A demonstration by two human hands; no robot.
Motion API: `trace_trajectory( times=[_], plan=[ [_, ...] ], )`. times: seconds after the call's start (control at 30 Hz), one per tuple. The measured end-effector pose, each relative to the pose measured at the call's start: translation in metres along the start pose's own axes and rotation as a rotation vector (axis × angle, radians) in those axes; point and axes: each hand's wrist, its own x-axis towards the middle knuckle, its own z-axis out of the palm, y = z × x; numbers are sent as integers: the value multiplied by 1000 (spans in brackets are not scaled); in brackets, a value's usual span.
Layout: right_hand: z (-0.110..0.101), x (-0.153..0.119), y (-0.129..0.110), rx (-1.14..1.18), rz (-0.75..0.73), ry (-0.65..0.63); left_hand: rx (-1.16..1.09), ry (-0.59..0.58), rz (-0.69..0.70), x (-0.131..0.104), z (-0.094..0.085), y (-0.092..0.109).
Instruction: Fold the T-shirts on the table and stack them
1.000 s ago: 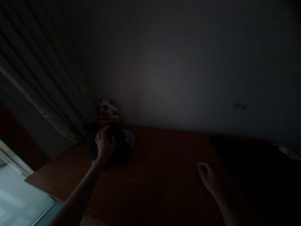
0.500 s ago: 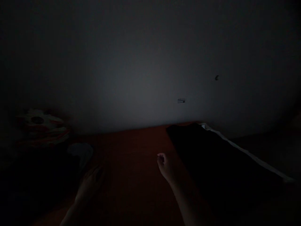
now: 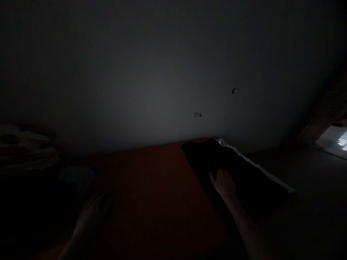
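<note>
In dim light, my left hand (image 3: 90, 213) rests low on the reddish-brown table (image 3: 151, 191), beside a dark heap of cloth (image 3: 35, 206). Its fingers look stretched out, with nothing visible in them. My right hand (image 3: 224, 184) is over a flat black cloth (image 3: 200, 155) at the table's right side. Its thumb stands apart from the bent fingers, whose tips are partly hidden, and I see nothing held. A white strip (image 3: 255, 165) runs along the black cloth's far right edge.
Behind the table rises a grey wall (image 3: 135, 90) with a small printed label (image 3: 197, 115) and a small hole (image 3: 233, 91). A red and white patterned bundle (image 3: 27, 148) and a greyish cloth (image 3: 78, 177) lie at left. Light shows on a bright patch (image 3: 334, 139) at far right.
My right hand has moved right, from the bare table to over the black cloth, and its thumb has spread. The view has turned right. My left hand stays near the dark heap.
</note>
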Motion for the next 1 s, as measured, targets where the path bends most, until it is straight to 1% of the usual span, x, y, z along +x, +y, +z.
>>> trace_trajectory(
  times=[0.07,0.13,0.2,0.33,0.4,0.47,0.53,0.6,0.67,0.7,0.77,0.83,0.9,0.93,0.97,1.0],
  plan=[
    [1,15,14,-33,103,-47,-17,-20,-8,-2,-3,4],
    [3,26,21,-20,137,-121,-34,-31,-7,-4,-5,8],
    [4,32,23,6,122,-189,-60,-14,3,-6,-8,11],
    [-2,32,21,49,88,-220,-127,21,59,-12,-12,14],
    [-4,32,21,47,94,-191,-160,27,80,-15,-14,15],
    [-2,35,22,58,127,-125,-199,40,93,-18,-16,16],
    [5,41,19,145,187,-64,-254,57,102,-20,-18,16],
    [12,45,7,305,252,-31,-327,76,95,-21,-21,17],
    [16,42,-20,490,291,19,-408,88,77,-22,-23,18],
    [17,37,-40,586,291,49,-450,93,71,-23,-25,20],
    [17,18,-90,791,257,90,-527,97,88,-28,-30,26],
    [13,-11,-147,981,175,83,-589,76,144,-34,-34,37],
    [5,-42,-201,1191,117,4,-650,23,206,-40,-38,50],
    [-1,-57,-223,1305,71,-60,-694,-22,231,-42,-39,56],
    [-7,-69,-241,1388,27,-148,-757,-75,251,-44,-39,61],
    [-12,-79,-254,1438,-23,-232,-839,-131,271,-45,-38,65]
  ],
)
